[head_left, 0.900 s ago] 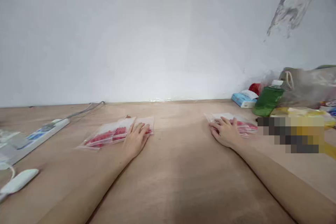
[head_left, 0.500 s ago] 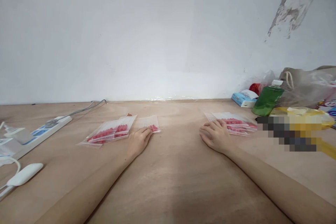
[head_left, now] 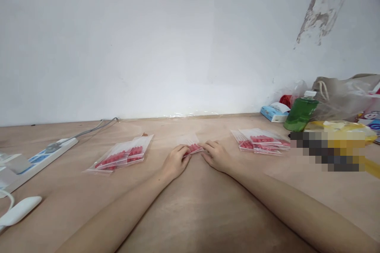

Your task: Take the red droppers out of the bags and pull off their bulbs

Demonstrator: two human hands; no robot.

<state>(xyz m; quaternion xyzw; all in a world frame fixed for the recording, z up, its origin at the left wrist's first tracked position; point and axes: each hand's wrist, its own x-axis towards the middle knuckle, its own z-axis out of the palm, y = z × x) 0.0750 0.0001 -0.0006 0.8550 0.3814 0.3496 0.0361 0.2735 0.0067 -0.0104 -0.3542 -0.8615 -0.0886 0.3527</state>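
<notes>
A small clear bag with red pieces (head_left: 194, 148) lies on the wooden table between my hands. My left hand (head_left: 177, 161) grips its left edge, thumb and fingers closed on it. At the right edge, my right hand (head_left: 216, 155) has its fingertips pressed on the same bag. To the left is a pile of clear bags with red pieces (head_left: 120, 155). Another pile of such bags (head_left: 261, 140) lies to the right of my right hand.
A power strip (head_left: 44, 160) with plugs and a white device (head_left: 20, 210) are at the left. Far right stand a tissue pack (head_left: 273, 113), a green bottle (head_left: 301, 112), a yellow bag (head_left: 341, 127) and a blurred dark patch. A wall rises behind.
My left hand has moved right with the single bag. My right hand has left the right pile and moved left onto that bag.
</notes>
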